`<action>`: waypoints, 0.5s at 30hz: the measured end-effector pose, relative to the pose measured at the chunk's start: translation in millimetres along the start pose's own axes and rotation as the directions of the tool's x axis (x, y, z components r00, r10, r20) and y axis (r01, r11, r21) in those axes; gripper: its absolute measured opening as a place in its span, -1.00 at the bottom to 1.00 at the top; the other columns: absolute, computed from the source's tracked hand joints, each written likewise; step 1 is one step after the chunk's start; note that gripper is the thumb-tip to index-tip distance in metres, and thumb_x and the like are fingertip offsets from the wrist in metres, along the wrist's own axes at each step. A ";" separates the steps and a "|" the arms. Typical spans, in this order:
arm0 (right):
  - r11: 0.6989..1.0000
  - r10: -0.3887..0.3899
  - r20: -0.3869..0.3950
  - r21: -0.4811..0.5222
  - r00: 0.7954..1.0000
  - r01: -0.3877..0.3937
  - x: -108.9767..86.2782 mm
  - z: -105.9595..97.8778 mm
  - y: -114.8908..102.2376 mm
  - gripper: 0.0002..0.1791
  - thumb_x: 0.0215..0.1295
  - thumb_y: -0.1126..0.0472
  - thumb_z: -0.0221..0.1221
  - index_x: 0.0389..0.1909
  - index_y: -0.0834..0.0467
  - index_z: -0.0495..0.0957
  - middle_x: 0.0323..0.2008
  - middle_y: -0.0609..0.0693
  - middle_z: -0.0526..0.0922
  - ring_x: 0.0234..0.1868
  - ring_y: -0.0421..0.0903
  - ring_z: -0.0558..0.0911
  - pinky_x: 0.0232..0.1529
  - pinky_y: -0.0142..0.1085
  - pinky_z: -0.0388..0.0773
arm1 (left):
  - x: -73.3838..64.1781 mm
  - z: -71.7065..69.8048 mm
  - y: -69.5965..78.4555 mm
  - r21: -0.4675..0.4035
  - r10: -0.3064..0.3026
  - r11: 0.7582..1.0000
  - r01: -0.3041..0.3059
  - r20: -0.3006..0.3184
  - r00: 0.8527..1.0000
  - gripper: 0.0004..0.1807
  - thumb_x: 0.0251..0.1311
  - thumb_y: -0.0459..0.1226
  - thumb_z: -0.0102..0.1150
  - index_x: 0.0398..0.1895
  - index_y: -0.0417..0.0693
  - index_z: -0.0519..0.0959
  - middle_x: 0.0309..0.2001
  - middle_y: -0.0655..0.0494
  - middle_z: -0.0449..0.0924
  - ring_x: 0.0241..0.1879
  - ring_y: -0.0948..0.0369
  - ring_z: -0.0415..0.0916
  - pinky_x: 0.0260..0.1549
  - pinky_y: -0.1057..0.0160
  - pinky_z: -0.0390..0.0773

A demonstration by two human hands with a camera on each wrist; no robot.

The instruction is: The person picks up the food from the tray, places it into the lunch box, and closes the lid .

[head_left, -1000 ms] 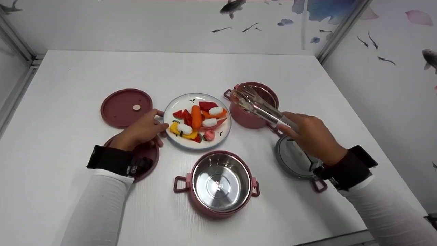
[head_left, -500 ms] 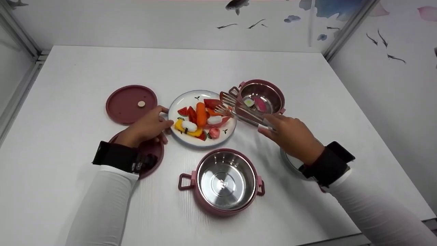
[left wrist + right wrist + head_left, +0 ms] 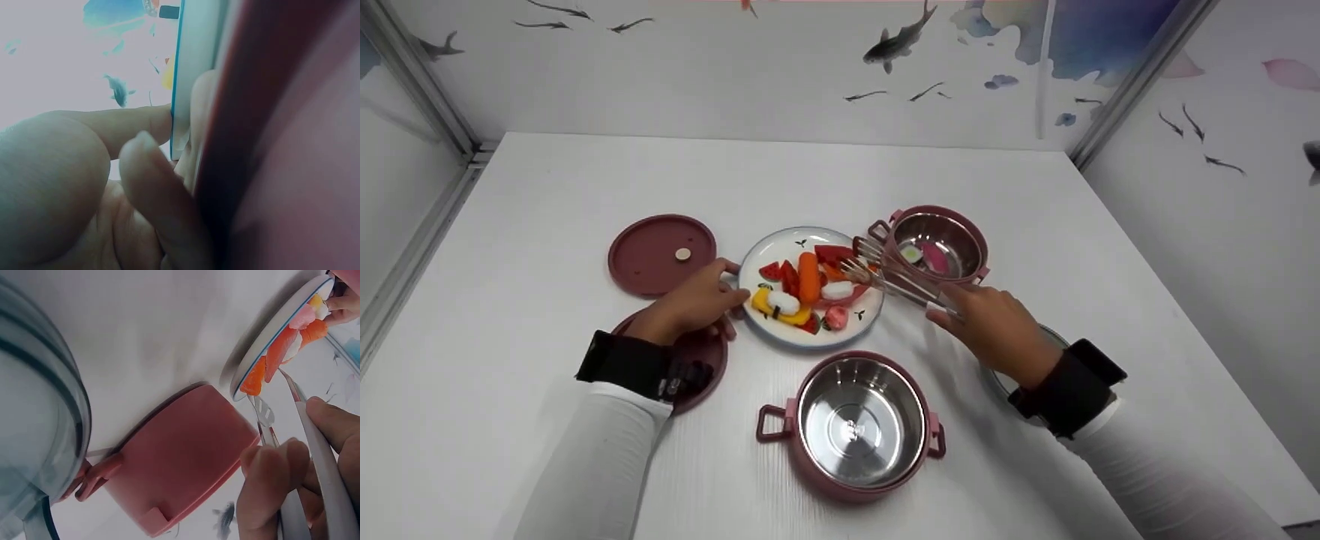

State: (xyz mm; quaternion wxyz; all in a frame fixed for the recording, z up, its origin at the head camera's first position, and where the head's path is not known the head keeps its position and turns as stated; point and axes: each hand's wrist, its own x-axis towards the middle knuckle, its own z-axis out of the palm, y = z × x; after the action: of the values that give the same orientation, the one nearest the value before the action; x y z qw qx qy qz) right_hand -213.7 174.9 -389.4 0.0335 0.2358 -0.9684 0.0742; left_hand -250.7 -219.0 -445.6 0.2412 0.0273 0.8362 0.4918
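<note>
My left hand [image 3: 694,304] pinches the left rim of a white plate [image 3: 772,247] with a blue edge. Toy food lies on it: a carrot [image 3: 808,277], watermelon slices, a yellow-topped rice piece and other sushi. A pair of metal tongs [image 3: 906,281] is gripped in my right hand [image 3: 997,326]. Their slotted tips are spread at the plate's right side, by an orange piece [image 3: 253,377] and a pink-topped one [image 3: 280,354]. Whether the tips touch either cannot be told. Behind the tongs stands a small red pot [image 3: 937,210] holding a pink piece and a green-and-white piece.
A larger red pot [image 3: 810,476] with a bare steel inside stands in front. Two maroon discs lie at left, the far one [image 3: 645,262] with a pale knob, the near one [image 3: 712,364] partly under my left wrist. A glass lid [image 3: 73,382] is mostly hidden beneath my right forearm.
My right hand has carried the tongs leftward from over the small pot to the plate's right side. The pot's inside now shows. My left hand stays on the plate; the head view shifted.
</note>
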 end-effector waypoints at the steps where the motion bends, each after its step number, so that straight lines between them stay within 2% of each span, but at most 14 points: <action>1: 1.000 -0.004 -0.006 0.009 1.000 0.004 -1.9 2.4 0.5 -0.62 0.40 -0.02 0.22 0.04 0.18 0.57 -0.39 0.12 0.69 -0.35 0.10 0.69 -0.29 0.04 0.63 | -0.2 1.1 -1.3 0.001 -0.001 1.000 0.001 0.005 1.000 -0.44 0.49 -0.14 -0.05 0.42 -0.12 0.07 -0.23 -0.05 0.61 -0.59 0.24 0.64 -0.61 0.36 0.53; 4: 0.999 -0.029 -0.037 0.038 0.999 0.030 -5.8 8.6 1.5 -0.66 0.41 0.00 0.21 0.00 0.17 0.56 -0.45 0.09 0.66 -0.40 0.08 0.66 -0.33 0.01 0.61 | -2.0 1.7 -3.1 0.009 -0.010 1.000 0.010 -0.002 1.000 -0.45 0.50 -0.14 -0.05 0.42 -0.12 0.08 -0.23 -0.05 0.61 -0.59 0.23 0.64 -0.61 0.37 0.53; 8: 0.996 -0.056 -0.061 0.068 0.997 0.060 -9.1 13.5 2.8 -0.66 0.43 0.02 0.19 0.06 0.16 0.54 -0.44 0.07 0.65 -0.38 0.07 0.66 -0.32 -0.01 0.61 | -4.4 -0.8 -3.2 0.021 -0.007 1.000 0.007 -0.004 1.000 -0.44 0.50 -0.14 -0.06 0.43 -0.13 0.08 -0.22 -0.07 0.61 -0.58 0.24 0.63 -0.60 0.36 0.53; 12: 0.995 -0.068 -0.083 0.065 0.994 0.073 -11.5 12.9 5.7 -0.65 0.43 0.03 0.19 0.09 0.15 0.53 -0.38 0.06 0.67 -0.34 0.06 0.68 -0.29 -0.03 0.62 | -4.3 -0.7 -1.2 0.014 0.009 1.000 -0.009 0.003 1.000 -0.42 0.50 -0.14 -0.05 0.43 -0.15 0.07 -0.21 -0.08 0.61 -0.58 0.24 0.64 -0.60 0.36 0.53; 15: 0.995 -0.080 -0.107 0.051 0.991 0.086 -11.9 8.9 7.7 -0.66 0.43 0.03 0.19 0.06 0.16 0.53 -0.42 0.06 0.65 -0.39 0.04 0.66 -0.33 -0.07 0.61 | -2.4 1.3 0.1 0.005 0.018 1.000 -0.018 0.000 1.000 -0.42 0.50 -0.13 -0.04 0.44 -0.13 0.07 -0.20 -0.08 0.60 -0.58 0.25 0.64 -0.60 0.36 0.52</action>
State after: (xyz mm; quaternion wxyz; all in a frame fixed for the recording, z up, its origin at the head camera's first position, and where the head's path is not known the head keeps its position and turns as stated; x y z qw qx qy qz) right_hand -207.0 185.6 -400.4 0.0808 0.2727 -0.9522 0.1116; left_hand -248.0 -218.5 -445.1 0.2368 0.0356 0.8372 0.4917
